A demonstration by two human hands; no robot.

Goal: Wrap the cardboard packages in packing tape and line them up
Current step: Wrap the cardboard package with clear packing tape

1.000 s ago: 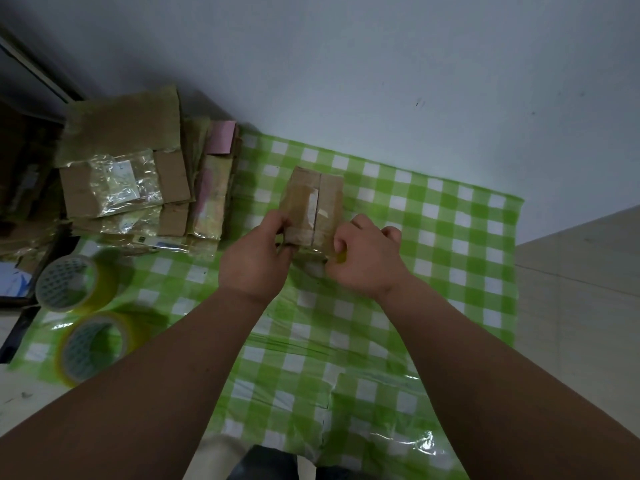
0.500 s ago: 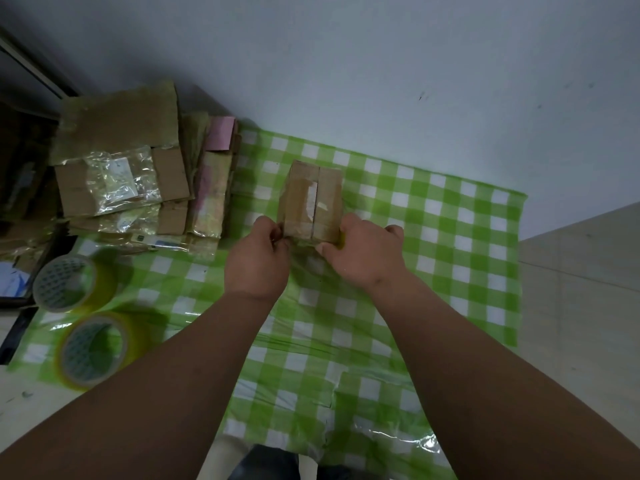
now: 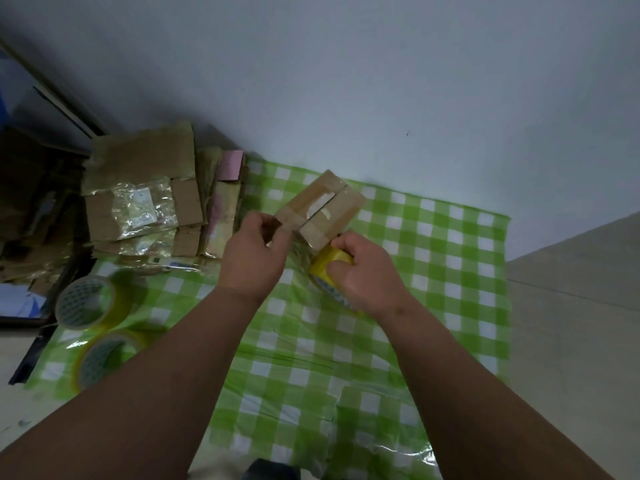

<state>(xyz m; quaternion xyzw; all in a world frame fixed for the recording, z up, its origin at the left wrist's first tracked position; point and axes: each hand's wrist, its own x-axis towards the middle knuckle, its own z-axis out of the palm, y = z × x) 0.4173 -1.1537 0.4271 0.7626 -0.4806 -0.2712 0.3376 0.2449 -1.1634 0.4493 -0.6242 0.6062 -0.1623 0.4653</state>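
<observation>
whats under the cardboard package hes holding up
Under the near end of the cardboard package is a yellow tape roll gripped by the right hand, with the checked tablecloth below. The left hand hides the package's left corner.

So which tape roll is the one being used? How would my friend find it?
Look at the green checked cloth. Near its middle, the right hand grips a yellow tape roll just below the tilted cardboard package. The two other rolls lie untouched at the cloth's left edge; this one is the only roll in a hand.
</observation>
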